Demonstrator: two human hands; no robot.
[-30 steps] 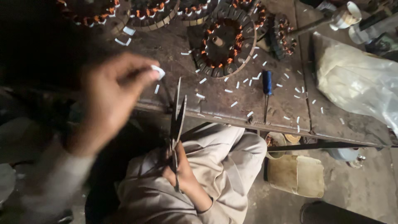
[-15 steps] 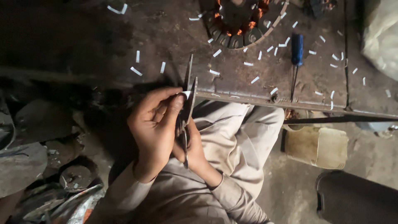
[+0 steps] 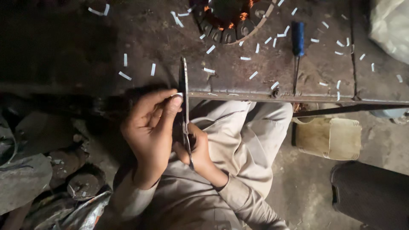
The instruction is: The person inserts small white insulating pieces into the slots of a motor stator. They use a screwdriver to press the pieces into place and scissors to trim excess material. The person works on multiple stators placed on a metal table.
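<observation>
Left hand (image 3: pixel 150 130) pinching white strip (image 3: pixel 178 95) against scissors (image 3: pixel 185 106)

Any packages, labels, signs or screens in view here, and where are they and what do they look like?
Plastic bag: top right corner on the workbench, crumpled, translucent white.
Shiny wrapper: bottom left on the floor, crumpled, silvery with an orange patch.
No signs or screens.

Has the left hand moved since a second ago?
Yes. The left hand has come back from over the table to the scissors at its near edge.
</observation>
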